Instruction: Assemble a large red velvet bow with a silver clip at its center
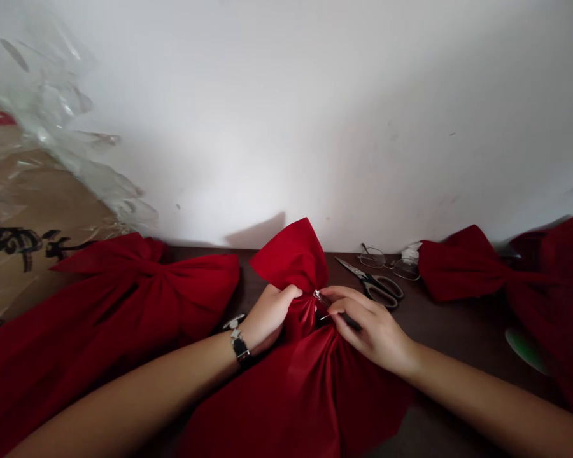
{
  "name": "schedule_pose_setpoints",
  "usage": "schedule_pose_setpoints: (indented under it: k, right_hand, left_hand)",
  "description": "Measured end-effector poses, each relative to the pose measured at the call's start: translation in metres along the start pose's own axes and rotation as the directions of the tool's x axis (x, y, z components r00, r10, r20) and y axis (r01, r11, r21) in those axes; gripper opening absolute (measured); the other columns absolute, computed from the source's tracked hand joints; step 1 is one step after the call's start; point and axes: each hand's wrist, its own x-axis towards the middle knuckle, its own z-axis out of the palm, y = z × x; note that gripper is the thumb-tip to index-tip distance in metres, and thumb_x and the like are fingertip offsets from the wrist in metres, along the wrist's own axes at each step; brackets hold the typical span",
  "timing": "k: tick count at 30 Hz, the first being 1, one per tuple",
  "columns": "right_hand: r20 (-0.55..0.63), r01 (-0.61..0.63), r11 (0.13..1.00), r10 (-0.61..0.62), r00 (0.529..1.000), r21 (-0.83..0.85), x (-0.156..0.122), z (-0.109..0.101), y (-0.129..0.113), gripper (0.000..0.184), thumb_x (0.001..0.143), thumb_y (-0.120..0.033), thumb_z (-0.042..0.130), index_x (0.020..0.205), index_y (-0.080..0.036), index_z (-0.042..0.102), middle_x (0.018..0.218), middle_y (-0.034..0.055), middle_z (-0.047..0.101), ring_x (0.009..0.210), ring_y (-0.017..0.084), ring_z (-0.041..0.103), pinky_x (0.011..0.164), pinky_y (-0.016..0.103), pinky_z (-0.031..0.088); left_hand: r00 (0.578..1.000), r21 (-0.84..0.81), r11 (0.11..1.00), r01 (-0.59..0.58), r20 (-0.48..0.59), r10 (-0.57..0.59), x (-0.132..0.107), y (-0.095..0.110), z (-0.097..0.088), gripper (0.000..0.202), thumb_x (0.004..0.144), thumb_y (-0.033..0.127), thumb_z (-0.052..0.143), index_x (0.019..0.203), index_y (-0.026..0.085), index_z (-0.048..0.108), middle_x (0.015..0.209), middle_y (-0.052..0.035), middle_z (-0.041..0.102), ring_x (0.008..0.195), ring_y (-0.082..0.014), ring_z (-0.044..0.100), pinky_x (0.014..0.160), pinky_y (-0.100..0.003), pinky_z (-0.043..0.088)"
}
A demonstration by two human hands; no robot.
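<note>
A red fabric bow (310,375) lies in front of me on the dark table (458,324), one loop (293,257) standing up toward the wall. My left hand (267,315), a watch at its wrist, is closed round the gathered middle of the bow. My right hand (367,324) pinches a small metal-tipped tool (327,304) with a dark handle, its tip against the bow's pinched centre.
A finished red bow (138,286) lies at the left and another (487,267) at the right. Scissors (375,283), eyeglasses (379,259) and a white wad (410,254) sit by the white wall. Clear plastic wrap (52,114) over cardboard stands far left. A pale green object (525,346) lies at the right.
</note>
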Motion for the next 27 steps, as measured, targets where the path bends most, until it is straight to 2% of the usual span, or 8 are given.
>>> schedule_pose_setpoints:
  k: [4,7,11,14,16,20,23,27]
  right_hand:
    - [-0.037,-0.054,0.998,0.056,0.998,0.036,0.002,0.001,-0.001,0.012,0.087,-0.009,0.048,0.088,-0.020,0.054,0.109,0.0112,0.064,0.103,0.018,0.064,0.085,0.027,0.053]
    - [-0.065,-0.086,0.995,0.089,0.994,0.050,0.004,0.001,-0.003,0.013,0.085,-0.008,0.049,0.086,-0.020,0.053,0.105,0.0101,0.065,0.100,0.017,0.064,0.083,0.027,0.053]
    - [-0.070,-0.121,0.988,0.128,0.989,0.093,0.004,-0.002,-0.007,0.014,0.084,-0.007,0.050,0.085,-0.020,0.054,0.105,0.0093,0.065,0.101,0.017,0.064,0.086,0.028,0.052]
    - [-0.066,-0.186,0.966,0.200,0.977,0.179,0.006,-0.005,-0.009,0.012,0.084,-0.009,0.052,0.083,-0.020,0.056,0.101,0.0087,0.064,0.098,0.017,0.064,0.085,0.029,0.053]
    - [-0.043,-0.256,0.921,0.280,0.959,0.294,0.008,-0.006,-0.010,0.009,0.084,-0.012,0.054,0.082,-0.020,0.058,0.101,0.0085,0.063,0.095,0.017,0.065,0.080,0.028,0.054]
    - [0.038,-0.362,0.765,0.406,0.913,0.533,0.019,-0.017,-0.013,0.007,0.085,-0.018,0.058,0.078,-0.020,0.060,0.093,0.0056,0.065,0.090,0.015,0.065,0.080,0.027,0.055]
    - [0.015,-0.352,0.738,0.420,0.907,0.575,0.028,-0.035,-0.020,0.006,0.083,-0.022,0.063,0.077,-0.020,0.061,0.086,0.0034,0.066,0.090,0.015,0.064,0.083,0.027,0.053]
    - [-0.013,-0.328,0.706,0.431,0.902,0.628,0.029,-0.064,-0.039,0.007,0.085,-0.024,0.062,0.079,-0.023,0.061,0.068,0.0000,0.063,0.065,0.013,0.062,0.060,0.024,0.053]
  left_hand:
    - [0.994,-0.130,0.988,0.089,-0.045,-0.095,-0.001,-0.001,0.003,0.016,0.071,0.026,0.053,0.057,0.019,0.055,0.058,0.0007,0.061,0.057,-0.0143,0.056,0.065,-0.027,0.046]
    - [0.994,-0.223,0.969,0.108,-0.003,-0.111,-0.003,-0.002,0.006,0.017,0.072,0.026,0.051,0.059,0.018,0.058,0.059,0.0009,0.063,0.058,-0.0143,0.056,0.067,-0.027,0.047]
    - [0.995,-0.020,0.999,0.036,0.098,-0.033,-0.010,0.000,0.006,0.017,0.074,0.031,0.061,0.081,0.017,0.069,0.081,-0.0028,0.072,0.085,-0.0214,0.065,0.085,-0.031,0.048]
    - [0.981,0.127,0.987,-0.098,0.180,0.075,-0.014,0.004,0.004,0.031,0.077,0.036,0.064,0.103,0.020,0.069,0.112,-0.0045,0.069,0.114,-0.0236,0.057,0.104,-0.034,0.039]
    - [0.976,0.211,0.965,-0.155,0.184,0.117,-0.015,0.008,0.002,0.033,0.080,0.038,0.061,0.107,0.021,0.068,0.117,-0.0041,0.067,0.120,-0.0229,0.054,0.108,-0.035,0.035]
    - [0.957,0.304,0.910,-0.281,0.160,0.242,-0.015,0.013,0.001,0.026,0.083,0.036,0.057,0.103,0.025,0.069,0.112,-0.0021,0.070,0.119,-0.0195,0.055,0.107,-0.032,0.037]
    - [0.945,0.279,0.903,-0.326,0.123,0.303,-0.014,0.014,0.002,0.022,0.082,0.032,0.060,0.098,0.022,0.069,0.111,-0.0043,0.070,0.112,-0.0197,0.059,0.103,-0.032,0.041]
    - [0.948,0.297,0.906,-0.303,-0.003,0.318,-0.015,0.012,0.006,0.020,0.075,0.029,0.067,0.089,0.015,0.066,0.101,-0.0081,0.071,0.095,-0.0205,0.064,0.091,-0.033,0.048]
